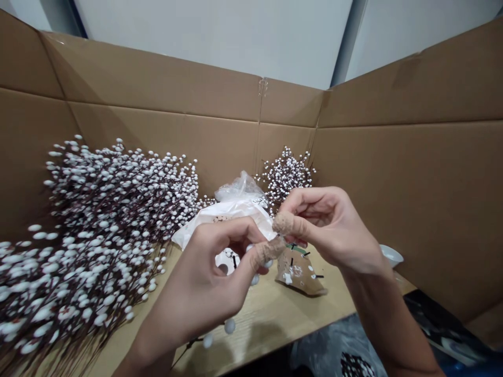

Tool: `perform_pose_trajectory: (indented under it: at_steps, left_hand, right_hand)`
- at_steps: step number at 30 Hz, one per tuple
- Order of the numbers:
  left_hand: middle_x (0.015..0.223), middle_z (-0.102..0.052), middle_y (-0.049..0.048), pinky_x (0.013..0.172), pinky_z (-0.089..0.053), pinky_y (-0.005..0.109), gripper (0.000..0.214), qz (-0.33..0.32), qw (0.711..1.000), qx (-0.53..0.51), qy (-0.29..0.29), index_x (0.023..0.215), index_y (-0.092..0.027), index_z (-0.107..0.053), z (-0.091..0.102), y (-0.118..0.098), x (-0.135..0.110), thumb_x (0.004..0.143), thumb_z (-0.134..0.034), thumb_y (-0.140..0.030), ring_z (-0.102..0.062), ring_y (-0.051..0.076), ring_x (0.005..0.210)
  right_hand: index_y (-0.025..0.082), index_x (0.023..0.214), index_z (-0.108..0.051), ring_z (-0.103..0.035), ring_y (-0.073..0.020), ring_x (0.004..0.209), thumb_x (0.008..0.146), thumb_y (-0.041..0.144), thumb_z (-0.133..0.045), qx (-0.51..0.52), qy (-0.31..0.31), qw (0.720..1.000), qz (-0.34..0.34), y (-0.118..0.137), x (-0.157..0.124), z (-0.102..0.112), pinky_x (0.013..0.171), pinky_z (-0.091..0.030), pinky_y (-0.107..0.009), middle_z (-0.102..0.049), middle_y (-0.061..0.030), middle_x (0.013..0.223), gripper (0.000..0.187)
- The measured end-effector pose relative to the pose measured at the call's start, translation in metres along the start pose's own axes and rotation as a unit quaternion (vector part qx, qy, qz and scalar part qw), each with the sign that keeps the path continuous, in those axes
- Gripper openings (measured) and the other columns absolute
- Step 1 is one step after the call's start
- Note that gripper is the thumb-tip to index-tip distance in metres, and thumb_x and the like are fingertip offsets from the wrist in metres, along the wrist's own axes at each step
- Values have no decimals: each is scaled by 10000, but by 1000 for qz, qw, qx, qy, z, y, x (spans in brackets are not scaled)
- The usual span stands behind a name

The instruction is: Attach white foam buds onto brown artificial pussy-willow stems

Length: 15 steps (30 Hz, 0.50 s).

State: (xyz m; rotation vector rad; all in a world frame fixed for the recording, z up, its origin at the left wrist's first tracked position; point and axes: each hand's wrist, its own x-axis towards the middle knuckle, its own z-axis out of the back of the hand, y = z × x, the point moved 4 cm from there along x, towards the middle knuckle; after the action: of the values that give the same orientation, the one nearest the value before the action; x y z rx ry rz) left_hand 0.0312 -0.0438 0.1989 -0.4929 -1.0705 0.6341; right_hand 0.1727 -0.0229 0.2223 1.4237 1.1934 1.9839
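Note:
My left hand [204,283] and my right hand [334,230] meet in the middle of the view above a wooden table [275,319]. Both index fingers wear beige finger wraps and the fingertips pinch together. A thin dark twig with white berry beads [229,325] runs down from my left hand; the beads show beside and below its fingers. My right hand's fingers are curled and pinched at the same spot, and whatever they hold is too small to make out. Just beneath lies a brown paper scrap [299,272] stuck with white beads and short dark pieces.
A large heap of white-berry branches [98,235] fills the left. A smaller bunch [285,175] stands at the back. A clear plastic bag [231,207] lies behind the hands. A white dish [391,255] sits at right. Cardboard walls [393,173] surround the table.

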Motion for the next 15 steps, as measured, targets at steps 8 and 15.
perform_pose_trajectory:
  at_steps: [8, 15]
  left_hand:
    - [584, -575, -79, 466, -404, 121, 170, -23, 997, 71, -14, 654, -203, -571, 1, -1, -4, 786, -557, -97, -536, 55, 536]
    - [534, -490, -84, 475, -398, 124, 197, -67, 988, 137, -20, 626, -195, -512, 0, -11, -7, 792, -542, -94, -463, 47, 470]
  right_hand:
    - [126, 738, -614, -498, -44, 488, 782, 219, -659, 8, 62, 997, -41, -5, -1, -1, 452, -412, -156, -559, 28, 573, 113]
    - [116, 792, -619, -532, -53, 509, 764, 237, -681, 6, 113, 986, -127, -2, -5, 2, 478, -448, -167, -598, 4, 622, 139]
